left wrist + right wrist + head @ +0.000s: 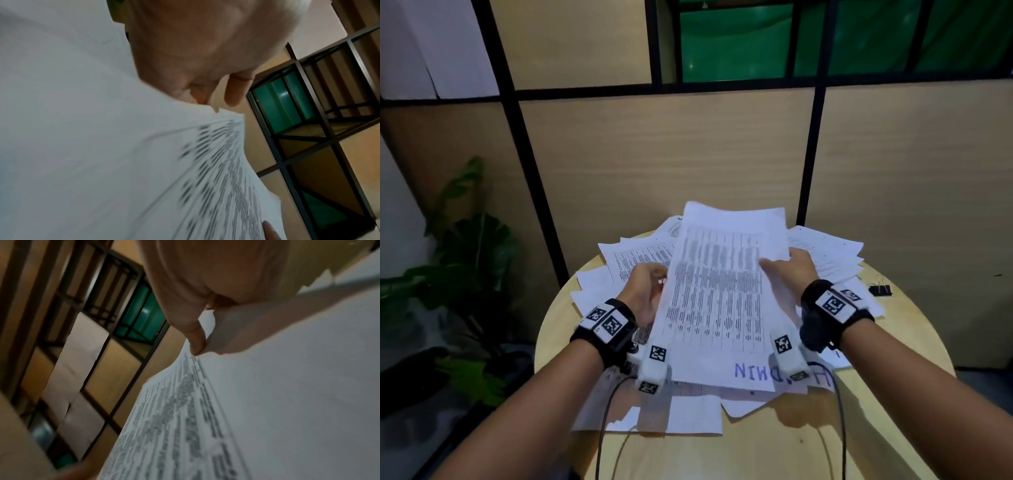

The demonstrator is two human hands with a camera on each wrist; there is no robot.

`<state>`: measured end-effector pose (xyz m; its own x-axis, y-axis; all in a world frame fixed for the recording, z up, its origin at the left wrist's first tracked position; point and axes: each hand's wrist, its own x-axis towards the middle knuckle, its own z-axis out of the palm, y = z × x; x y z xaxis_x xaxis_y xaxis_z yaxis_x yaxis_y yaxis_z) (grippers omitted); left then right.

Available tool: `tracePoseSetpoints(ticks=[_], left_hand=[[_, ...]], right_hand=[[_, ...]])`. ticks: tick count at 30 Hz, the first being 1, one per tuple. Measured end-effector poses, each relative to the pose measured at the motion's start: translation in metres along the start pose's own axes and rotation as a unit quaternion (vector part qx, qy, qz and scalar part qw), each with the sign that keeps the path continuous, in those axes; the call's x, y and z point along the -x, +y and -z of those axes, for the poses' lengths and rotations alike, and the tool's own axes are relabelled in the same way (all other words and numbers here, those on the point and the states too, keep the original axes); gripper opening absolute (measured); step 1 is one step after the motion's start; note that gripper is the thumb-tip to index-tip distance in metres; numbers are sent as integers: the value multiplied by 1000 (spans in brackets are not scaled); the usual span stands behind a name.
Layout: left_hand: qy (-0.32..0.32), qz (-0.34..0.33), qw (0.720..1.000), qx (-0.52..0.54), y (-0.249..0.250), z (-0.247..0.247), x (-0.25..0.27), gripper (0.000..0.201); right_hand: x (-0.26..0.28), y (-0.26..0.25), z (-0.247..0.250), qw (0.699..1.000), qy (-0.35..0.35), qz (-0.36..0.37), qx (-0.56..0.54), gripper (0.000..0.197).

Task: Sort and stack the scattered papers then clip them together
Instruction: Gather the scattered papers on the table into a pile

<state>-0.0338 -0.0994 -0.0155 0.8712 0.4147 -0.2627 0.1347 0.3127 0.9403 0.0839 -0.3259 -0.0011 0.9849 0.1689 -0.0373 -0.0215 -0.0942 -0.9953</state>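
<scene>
A few printed sheets (719, 308), with "ADMIN" handwritten in blue at their near end, are raised tilted over the scattered papers (633, 260) on the round wooden table (774, 442). My left hand (659, 277) holds their left edge, fingers curled behind it. My right hand (777, 263) pinches the right edge, thumb on top. In the left wrist view the sheets (102, 162) run under my fingers (200, 95). In the right wrist view my thumb (197, 344) presses on the sheets (267, 402). A black binder clip (880, 290) lies at the table's right side.
More papers (828, 253) fan out at the back right, and others (674, 414) lie near the front edge. A panelled partition (688, 154) rises right behind the table. A leafy plant (472, 253) stands on the floor to the left. Cables (606, 411) trail from both wrists.
</scene>
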Motion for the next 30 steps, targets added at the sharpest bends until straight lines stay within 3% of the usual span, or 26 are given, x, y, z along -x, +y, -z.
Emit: tracePoseSetpoints(ticks=[2, 4, 5, 7, 9, 12, 14, 16, 18, 19, 21, 23, 25, 28, 30], left_hand=[[-36, 12, 999, -38, 9, 10, -1, 48], [-40, 15, 984, -173, 9, 21, -6, 37], [-8, 16, 970, -243, 8, 29, -7, 25], [77, 3, 931, -357, 0, 51, -14, 32], [138, 12, 883, -449, -5, 74, -14, 50], [178, 32, 822, -540, -11, 90, -4, 42], [167, 31, 825, -539, -13, 92, -7, 41], [149, 33, 854, -497, -13, 90, -13, 43], [144, 43, 878, -455, -11, 82, -14, 47], [155, 50, 876, -455, -11, 79, -14, 52], [193, 38, 879, -435, -8, 74, -16, 79], [204, 36, 897, -391, -3, 77, -22, 101], [169, 56, 909, -376, 7, 79, -22, 78], [127, 53, 929, -343, 22, 80, -26, 29], [149, 13, 932, -329, 32, 82, -38, 33]], right_hand=[[7, 6, -18, 999, -11, 38, -13, 34], [10, 14, -38, 998, -55, 12, -34, 36], [11, 16, -46, 996, -91, -5, -18, 38], [16, 17, -55, 984, -155, -40, 81, 22], [13, 21, -56, 975, -142, -47, 166, 11], [6, 35, -58, 956, -129, -46, 261, 6], [8, 45, -66, 950, -181, -94, 236, 9], [23, 46, -73, 951, -219, -150, 159, 14], [29, 50, -81, 951, -232, -136, 156, 13], [30, 50, -83, 956, -226, -123, 141, 13], [23, 54, -82, 966, -209, -74, 131, 56], [22, 50, -74, 971, -205, -40, 119, 69], [18, 45, -64, 971, -209, -33, 112, 63], [-12, 38, -49, 987, -136, -42, 81, 46], [-40, 34, -41, 988, -107, -63, 91, 32]])
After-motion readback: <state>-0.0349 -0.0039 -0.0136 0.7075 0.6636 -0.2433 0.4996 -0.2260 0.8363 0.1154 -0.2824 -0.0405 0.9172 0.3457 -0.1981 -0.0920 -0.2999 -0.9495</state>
